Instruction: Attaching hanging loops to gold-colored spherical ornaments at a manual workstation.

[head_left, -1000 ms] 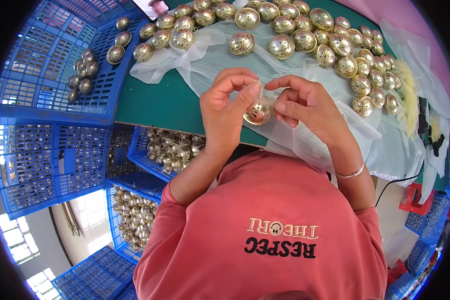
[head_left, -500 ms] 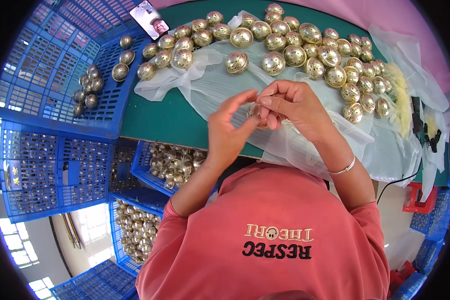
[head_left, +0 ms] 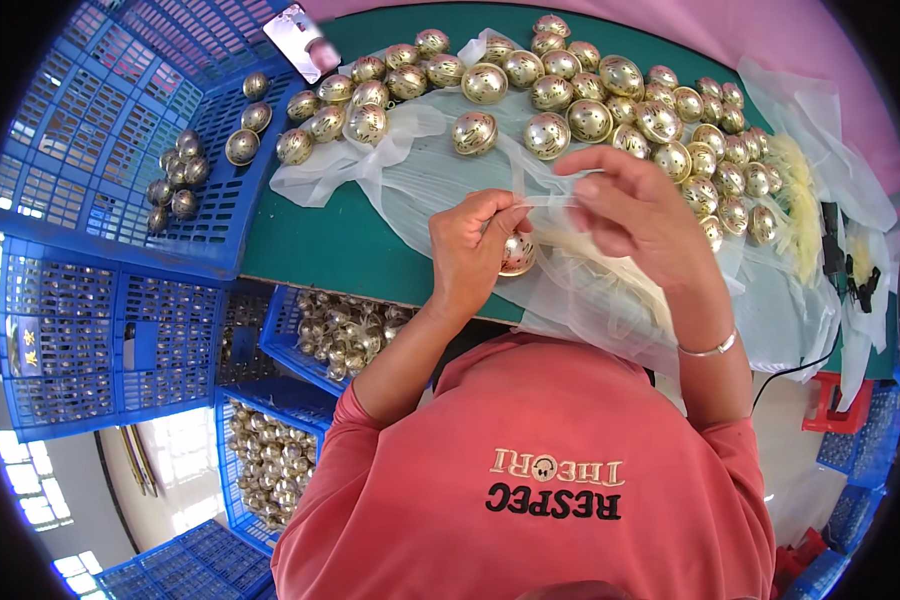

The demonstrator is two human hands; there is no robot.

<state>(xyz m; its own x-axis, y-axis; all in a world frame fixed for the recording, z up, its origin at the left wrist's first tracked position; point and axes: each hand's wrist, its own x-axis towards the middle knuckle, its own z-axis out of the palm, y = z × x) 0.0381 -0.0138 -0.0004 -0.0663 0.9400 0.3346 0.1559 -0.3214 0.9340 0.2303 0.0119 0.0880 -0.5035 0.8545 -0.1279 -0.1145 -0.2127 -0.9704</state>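
Observation:
My left hand point(head_left: 468, 245) is closed, thumb and forefinger pinched at the top of a gold bauble point(head_left: 517, 256) with dark markings. The bauble hangs just below those fingertips, partly hidden by the hand. From the pinch a thin whitish ribbon point(head_left: 545, 201) runs straight across to my right hand point(head_left: 632, 215). That hand is slightly blurred, with its forefinger stretched out and the ribbon's other end at its thumb and lower fingers. Many similar gold baubles point(head_left: 590, 120) lie on the table beyond both hands.
White translucent sheeting point(head_left: 425, 190) covers part of the green table point(head_left: 315, 235). Pale yellow strands point(head_left: 795, 190) lie at the right, more beneath my right hand. A phone point(head_left: 300, 42) stands at the back left beside a blue crate point(head_left: 232, 215). Bauble-filled crates point(head_left: 232, 470) stand lower left.
My hands have moved apart, the right one shifting rightward. The ribbon now stretches between them, and the bauble shows more plainly below my left fingers.

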